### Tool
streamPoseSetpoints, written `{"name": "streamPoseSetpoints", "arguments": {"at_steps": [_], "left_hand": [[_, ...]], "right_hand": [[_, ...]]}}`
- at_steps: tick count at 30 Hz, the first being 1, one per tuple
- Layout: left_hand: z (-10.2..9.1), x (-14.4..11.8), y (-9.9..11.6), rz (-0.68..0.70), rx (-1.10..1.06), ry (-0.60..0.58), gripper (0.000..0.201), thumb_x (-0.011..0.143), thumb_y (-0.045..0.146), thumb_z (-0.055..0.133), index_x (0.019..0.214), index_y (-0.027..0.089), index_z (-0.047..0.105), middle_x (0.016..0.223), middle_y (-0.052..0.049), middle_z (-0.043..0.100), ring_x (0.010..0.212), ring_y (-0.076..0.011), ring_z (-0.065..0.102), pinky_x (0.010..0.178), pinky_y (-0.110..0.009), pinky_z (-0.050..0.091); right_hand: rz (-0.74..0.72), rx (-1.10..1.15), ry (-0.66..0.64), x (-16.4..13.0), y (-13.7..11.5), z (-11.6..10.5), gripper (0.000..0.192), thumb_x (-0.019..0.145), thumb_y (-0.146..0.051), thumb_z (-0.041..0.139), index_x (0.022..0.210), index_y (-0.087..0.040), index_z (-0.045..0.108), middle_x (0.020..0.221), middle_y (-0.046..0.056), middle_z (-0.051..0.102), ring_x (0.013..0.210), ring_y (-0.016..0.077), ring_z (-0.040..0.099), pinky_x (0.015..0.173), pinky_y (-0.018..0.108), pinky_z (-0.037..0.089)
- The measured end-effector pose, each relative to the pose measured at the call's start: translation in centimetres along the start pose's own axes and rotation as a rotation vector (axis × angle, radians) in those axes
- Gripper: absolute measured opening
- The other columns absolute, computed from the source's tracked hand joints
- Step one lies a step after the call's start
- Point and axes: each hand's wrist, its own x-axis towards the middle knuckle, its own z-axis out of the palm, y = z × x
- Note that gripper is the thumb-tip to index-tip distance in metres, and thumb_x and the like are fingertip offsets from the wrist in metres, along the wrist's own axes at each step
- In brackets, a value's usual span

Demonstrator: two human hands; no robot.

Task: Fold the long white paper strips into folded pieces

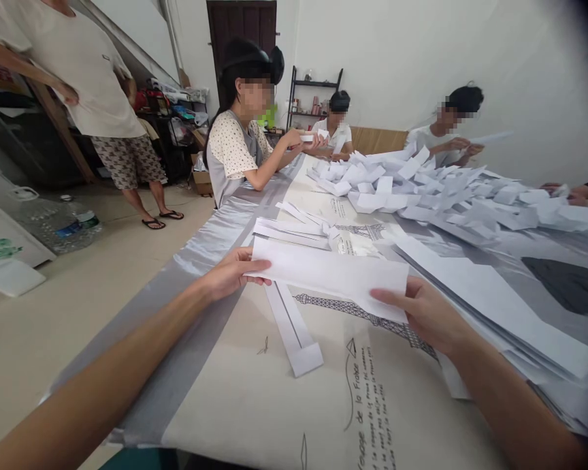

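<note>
A long white paper strip (330,271) is stretched between my two hands, a little above the table. My left hand (238,271) pinches its left end, thumb on top. At the other end my right hand (416,303) grips it the same way, thumb across the near face. Below the strip lies a narrow folded paper piece (296,333) with a folded end towards me. Just beyond my left hand rest more folded paper strips (289,230). To the right of my right hand is a stack of flat white sheets (494,297).
A big pile of folded white papers (421,183) covers the far right of the table (255,418), whose cloth has Eiffel Tower prints. Several co-workers sit around it, some holding paper. Another person (112,104) stands at left near plastic bottles (73,225). A dark cloth-like item (568,287) lies at right.
</note>
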Motion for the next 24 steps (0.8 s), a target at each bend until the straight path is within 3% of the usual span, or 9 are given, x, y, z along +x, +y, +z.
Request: {"name": "streamPoseSetpoints", "arguments": {"at_steps": [4,8,11,15,18,20,22,24], "left_hand": [[-0.4,0.4,-0.5,0.016,-0.01,-0.007,0.023,0.076,0.026,0.085,0.093,0.012,0.077,0.088,-0.009,0.077,0.067,-0.0141,0.068,0.067,-0.024,0.056],[-0.8,0.6,-0.7,0.011,0.019,-0.06,0.033,0.077,0.027,0.084,0.106,0.012,0.078,0.087,-0.01,0.078,0.067,-0.0164,0.07,0.066,-0.025,0.056],[-1.0,0.5,-0.7,0.061,0.071,-0.084,0.037,0.08,0.028,0.082,0.113,0.014,0.077,0.089,-0.011,0.078,0.069,-0.0188,0.072,0.062,-0.025,0.054],[-1.5,0.3,-0.4,0.184,0.167,-0.097,0.03,0.08,0.028,0.082,0.107,0.015,0.08,0.083,-0.011,0.079,0.068,-0.0203,0.073,0.06,-0.027,0.054],[-1.8,0.1,-0.2,0.259,0.213,-0.148,0.024,0.08,0.028,0.081,0.102,0.018,0.082,0.084,-0.011,0.079,0.07,-0.0213,0.073,0.061,-0.028,0.056],[-1.9,0.0,0.0,0.268,0.218,-0.17,0.022,0.081,0.028,0.081,0.101,0.019,0.082,0.087,-0.011,0.079,0.073,-0.0224,0.074,0.061,-0.028,0.056],[-1.8,-0.1,0.1,0.257,0.213,-0.167,0.023,0.082,0.03,0.08,0.102,0.019,0.082,0.087,-0.011,0.079,0.072,-0.0226,0.074,0.06,-0.028,0.056],[-1.5,-0.2,0.2,0.23,0.224,-0.158,0.026,0.084,0.033,0.078,0.104,0.016,0.081,0.084,-0.011,0.079,0.069,-0.0216,0.074,0.057,-0.026,0.054]], "right_hand": [[-0.057,-0.014,-0.022,0.0,0.2,0.0,0.029,0.08,-0.047,0.08,0.089,-0.02,0.079,0.095,0.009,0.075,0.082,0.024,0.065,0.069,0.034,0.051],[-0.115,-0.032,-0.034,0.0,0.1,-0.1,0.029,0.082,-0.047,0.078,0.076,-0.019,0.078,0.091,0.008,0.073,0.083,0.0227,0.063,0.073,0.034,0.05],[-0.118,-0.121,0.048,-0.2,-0.3,-0.1,0.034,0.081,-0.052,0.077,0.069,-0.02,0.078,0.082,0.007,0.074,0.08,0.0243,0.066,0.073,0.036,0.051],[-0.18,-0.222,0.195,-0.6,-0.7,0.0,0.028,0.079,-0.051,0.079,0.077,-0.023,0.082,0.08,0.007,0.077,0.078,0.027,0.07,0.069,0.038,0.054],[-0.272,-0.211,0.238,-0.7,-0.6,-0.1,0.027,0.077,-0.048,0.08,0.095,-0.028,0.083,0.094,0.006,0.079,0.088,0.0282,0.072,0.072,0.039,0.057],[-0.287,-0.202,0.244,-0.7,-0.4,-0.2,0.03,0.075,-0.049,0.081,0.097,-0.028,0.082,0.093,0.006,0.079,0.084,0.0269,0.072,0.068,0.038,0.057],[-0.276,-0.238,0.255,-0.7,-0.2,-0.3,0.026,0.075,-0.05,0.081,0.078,-0.024,0.08,0.071,0.004,0.073,0.063,0.0213,0.066,0.053,0.033,0.05],[-0.261,-0.289,0.264,-0.8,0.0,-0.5,0.038,0.075,-0.051,0.081,0.056,-0.022,0.067,0.05,-0.001,0.057,0.045,0.0137,0.049,0.042,0.029,0.035]]}}
